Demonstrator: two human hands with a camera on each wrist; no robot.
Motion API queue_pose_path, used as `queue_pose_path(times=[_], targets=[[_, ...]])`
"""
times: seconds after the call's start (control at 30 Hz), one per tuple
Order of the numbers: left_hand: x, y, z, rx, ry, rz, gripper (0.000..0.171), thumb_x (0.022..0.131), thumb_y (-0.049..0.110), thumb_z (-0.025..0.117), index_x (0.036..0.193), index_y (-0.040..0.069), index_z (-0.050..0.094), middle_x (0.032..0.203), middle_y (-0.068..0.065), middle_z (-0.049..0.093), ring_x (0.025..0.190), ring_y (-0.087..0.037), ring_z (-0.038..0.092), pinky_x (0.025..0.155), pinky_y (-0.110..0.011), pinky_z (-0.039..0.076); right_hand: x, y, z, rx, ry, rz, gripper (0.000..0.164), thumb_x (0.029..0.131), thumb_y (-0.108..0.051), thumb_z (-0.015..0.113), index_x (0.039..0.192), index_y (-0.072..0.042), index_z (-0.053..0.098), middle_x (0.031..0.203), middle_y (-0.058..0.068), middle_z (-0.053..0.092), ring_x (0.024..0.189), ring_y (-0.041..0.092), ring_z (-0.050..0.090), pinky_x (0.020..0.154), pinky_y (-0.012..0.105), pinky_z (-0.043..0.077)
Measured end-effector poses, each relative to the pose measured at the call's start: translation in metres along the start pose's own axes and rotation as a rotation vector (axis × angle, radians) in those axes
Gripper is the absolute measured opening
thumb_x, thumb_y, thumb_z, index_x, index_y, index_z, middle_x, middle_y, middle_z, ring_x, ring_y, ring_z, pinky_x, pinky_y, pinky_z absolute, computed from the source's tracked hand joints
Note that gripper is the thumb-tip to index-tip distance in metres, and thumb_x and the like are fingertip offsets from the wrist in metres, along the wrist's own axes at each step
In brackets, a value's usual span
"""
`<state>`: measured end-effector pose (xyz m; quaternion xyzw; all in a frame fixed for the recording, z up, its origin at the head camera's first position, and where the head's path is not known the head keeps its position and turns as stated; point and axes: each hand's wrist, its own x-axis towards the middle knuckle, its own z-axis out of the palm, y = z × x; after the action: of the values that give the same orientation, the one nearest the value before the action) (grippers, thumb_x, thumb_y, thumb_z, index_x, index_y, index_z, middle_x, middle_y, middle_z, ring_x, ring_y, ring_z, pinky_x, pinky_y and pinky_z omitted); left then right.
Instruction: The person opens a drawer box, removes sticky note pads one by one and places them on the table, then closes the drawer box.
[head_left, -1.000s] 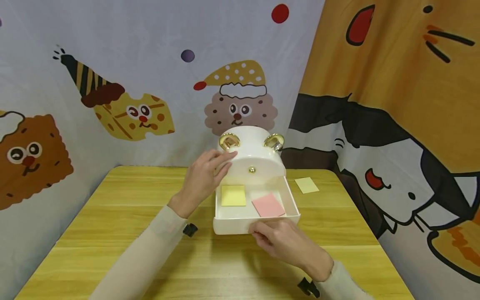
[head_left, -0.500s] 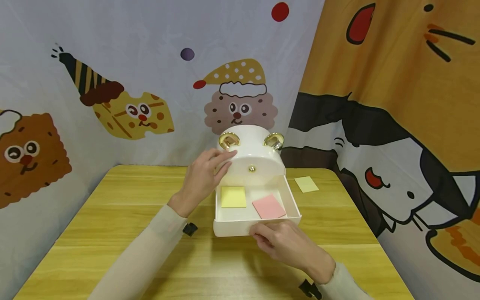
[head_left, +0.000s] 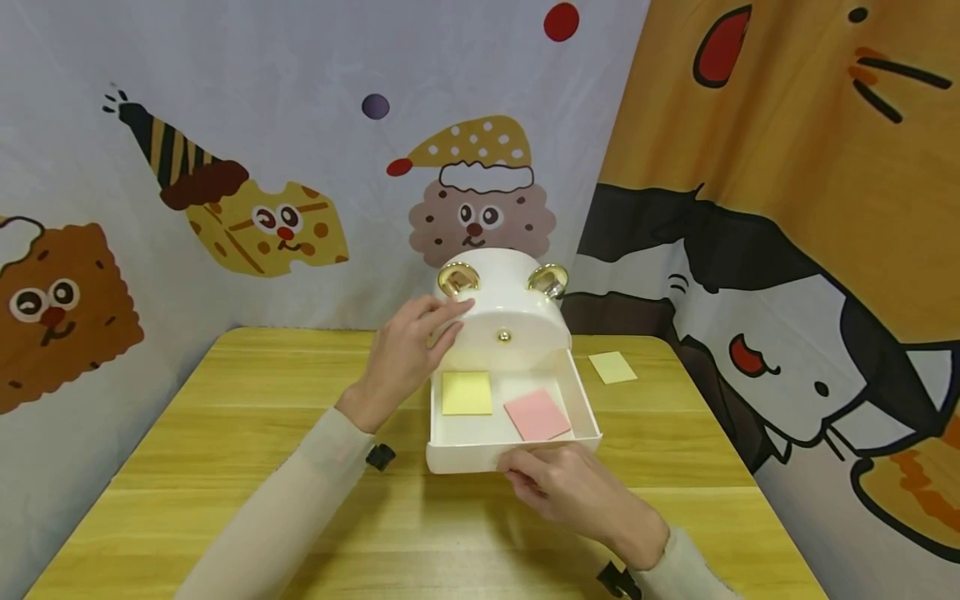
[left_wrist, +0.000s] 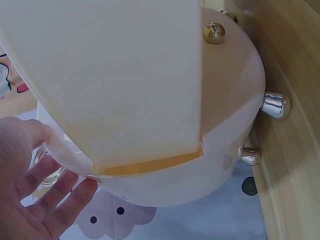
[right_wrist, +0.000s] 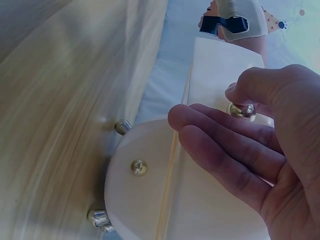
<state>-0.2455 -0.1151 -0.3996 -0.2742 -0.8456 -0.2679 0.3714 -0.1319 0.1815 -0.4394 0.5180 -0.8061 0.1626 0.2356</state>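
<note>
A white, rounded drawer box (head_left: pixel 498 287) with gold ears stands on the table, its middle drawer (head_left: pixel 459 458) pulled well out. Inside the drawer lie a yellow sticky note pad (head_left: pixel 467 393) and, at an angle, a pink one (head_left: pixel 537 415). My left hand (head_left: pixel 401 350) rests its fingers against the box's left upper side, loosely spread in the left wrist view. At the drawer front, my right hand (head_left: pixel 577 487) pinches the gold drawer knob (right_wrist: pixel 243 111) between thumb and index finger, the other fingers reaching under the drawer.
Right of the box, a yellow sticky note (head_left: pixel 612 368) lies on the wooden table (head_left: pixel 300 500). Another gold knob (head_left: pixel 504 337) sits above the drawer, and one (right_wrist: pixel 139 167) below. Short metallic feet (right_wrist: pixel 123 127) hold the box up. Printed cloth (head_left: pixel 300 83) hangs behind.
The drawer front has come very slightly toward me with my right hand since the earliest frame. My left hand stays in place on the box.
</note>
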Motion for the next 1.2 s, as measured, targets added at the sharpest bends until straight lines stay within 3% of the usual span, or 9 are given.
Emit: queue_pose_path(times=[0.63, 1.2], targets=[[-0.001, 0.002, -0.001, 0.023, -0.019, 0.001, 0.039, 0.11, 0.019, 0.085, 0.149, 0.02, 0.082, 0.116, -0.01, 0.081, 0.088, -0.024, 0.069, 0.068, -0.035, 0.062, -0.001, -0.003, -0.003, 0.006, -0.033, 0.025, 0.036, 0.088, -0.005, 0.096, 0.115, -0.022, 0.079, 0.091, -0.017, 0.078, 0.067, -0.009, 0.057, 0.063, 0.006, 0.046], [-0.001, 0.003, -0.001, 0.021, -0.019, -0.001, 0.038, 0.11, 0.018, 0.084, 0.148, 0.019, 0.082, 0.115, -0.009, 0.08, 0.085, -0.023, 0.067, 0.067, -0.034, 0.06, 0.004, -0.004, -0.013, 0.005, -0.012, 0.028, 0.035, 0.09, -0.007, 0.095, 0.119, -0.021, 0.081, 0.084, -0.018, 0.075, 0.067, -0.012, 0.057, 0.062, 0.003, 0.044]])
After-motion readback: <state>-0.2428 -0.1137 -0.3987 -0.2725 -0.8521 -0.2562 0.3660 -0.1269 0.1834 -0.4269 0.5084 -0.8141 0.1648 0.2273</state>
